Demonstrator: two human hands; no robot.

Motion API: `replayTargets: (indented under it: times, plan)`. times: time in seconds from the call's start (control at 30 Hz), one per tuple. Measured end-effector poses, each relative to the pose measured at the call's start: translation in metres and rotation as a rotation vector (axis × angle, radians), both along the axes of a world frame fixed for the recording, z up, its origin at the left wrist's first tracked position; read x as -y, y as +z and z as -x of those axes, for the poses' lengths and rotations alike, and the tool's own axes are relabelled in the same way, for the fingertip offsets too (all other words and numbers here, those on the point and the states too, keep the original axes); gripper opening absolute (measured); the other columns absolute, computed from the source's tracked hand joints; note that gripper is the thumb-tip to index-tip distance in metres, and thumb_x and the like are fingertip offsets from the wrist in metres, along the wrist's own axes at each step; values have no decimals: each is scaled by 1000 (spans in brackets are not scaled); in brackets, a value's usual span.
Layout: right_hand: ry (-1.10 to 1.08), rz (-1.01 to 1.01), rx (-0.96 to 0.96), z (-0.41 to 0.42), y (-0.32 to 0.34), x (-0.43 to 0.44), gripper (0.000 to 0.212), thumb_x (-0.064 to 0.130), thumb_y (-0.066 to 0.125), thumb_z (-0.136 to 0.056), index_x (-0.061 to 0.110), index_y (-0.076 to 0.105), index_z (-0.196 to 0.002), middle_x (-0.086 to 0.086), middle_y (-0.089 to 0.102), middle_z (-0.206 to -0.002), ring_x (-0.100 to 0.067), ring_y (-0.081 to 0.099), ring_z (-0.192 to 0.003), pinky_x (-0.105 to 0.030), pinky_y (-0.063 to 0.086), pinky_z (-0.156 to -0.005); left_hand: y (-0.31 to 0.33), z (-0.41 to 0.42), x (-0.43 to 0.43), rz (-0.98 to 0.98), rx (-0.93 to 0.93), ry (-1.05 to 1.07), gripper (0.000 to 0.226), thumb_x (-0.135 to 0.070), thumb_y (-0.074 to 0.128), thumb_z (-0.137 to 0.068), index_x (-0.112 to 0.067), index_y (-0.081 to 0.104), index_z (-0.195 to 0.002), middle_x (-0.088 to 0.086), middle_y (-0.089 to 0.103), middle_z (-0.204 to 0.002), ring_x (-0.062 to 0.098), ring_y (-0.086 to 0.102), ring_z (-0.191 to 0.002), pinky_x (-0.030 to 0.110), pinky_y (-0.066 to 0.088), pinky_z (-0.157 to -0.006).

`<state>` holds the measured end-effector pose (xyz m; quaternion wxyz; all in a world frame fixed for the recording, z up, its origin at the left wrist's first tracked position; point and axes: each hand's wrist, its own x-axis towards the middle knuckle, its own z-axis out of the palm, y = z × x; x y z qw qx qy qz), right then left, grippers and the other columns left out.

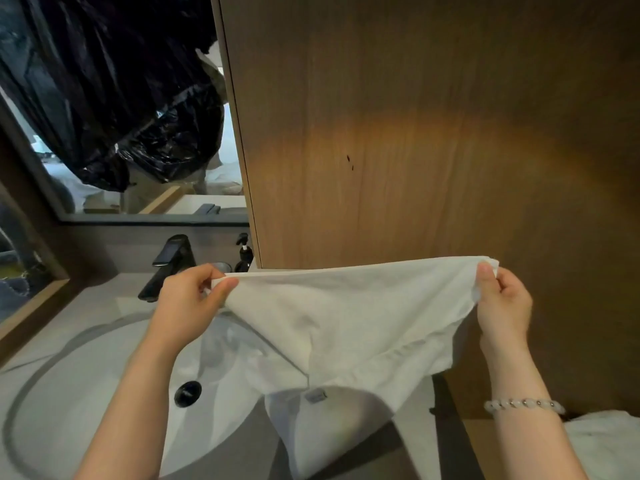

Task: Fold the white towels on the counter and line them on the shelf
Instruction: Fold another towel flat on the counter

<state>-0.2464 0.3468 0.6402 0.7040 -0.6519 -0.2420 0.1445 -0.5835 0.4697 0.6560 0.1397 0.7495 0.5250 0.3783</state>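
Item: white towel, one piece, held in the air over the right part of the sink. Top edge is pulled taut and nearly level between the two hands. The body sags in a loose fold and hangs down toward the near edge. A small grey label shows on the lower layer.

Left hand: forearm reaches up from near left. Thumb and curled fingers pinch the towel's top left corner.

Right hand: forearm rises from near right, with a pale bead bracelet at the wrist. Thumb is upright and fingers are curled, pinching the bunched top right corner. The hands are well apart, at about the same height.

Worktop: pale, set around the round white sink, which has a black drain in it.

Black tap: at the far rim of the sink, just behind the left hand.

Dark pump bottle: right of the tap, against the wooden panel.

Wooden panel: brown and tall, filling the far right behind the towel.

Mirror: far left, with glossy black plastic across its upper part. Whether the plastic is reflected or hanging in front cannot be told.

Second white cloth: near right corner, only partly in view.
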Motion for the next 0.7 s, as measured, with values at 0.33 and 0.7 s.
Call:
replayTargets:
  times: [0.33, 0.7]
  plan:
    - [-109, -31, 21, 16, 6, 52, 25, 36, 50, -95, 21, 58, -76, 2, 56, -74, -11, 52, -67, -27, 43, -62, 20, 9, 53, -118, 23, -32, 21, -24, 63, -87, -10, 62, -73, 7, 62, -71, 25, 55, -71, 34, 43, -62]
    - [-262, -58, 64, 72, 1, 165, 31, 32, 46, -97, 20, 50, -69, 2, 48, -68, -9, 44, -61, -23, 37, -57, 7, 41, 137, -109, 97, -161, 24, -21, 55, -92, -5, 56, -75, 8, 57, -75, 22, 52, -74, 24, 37, -62]
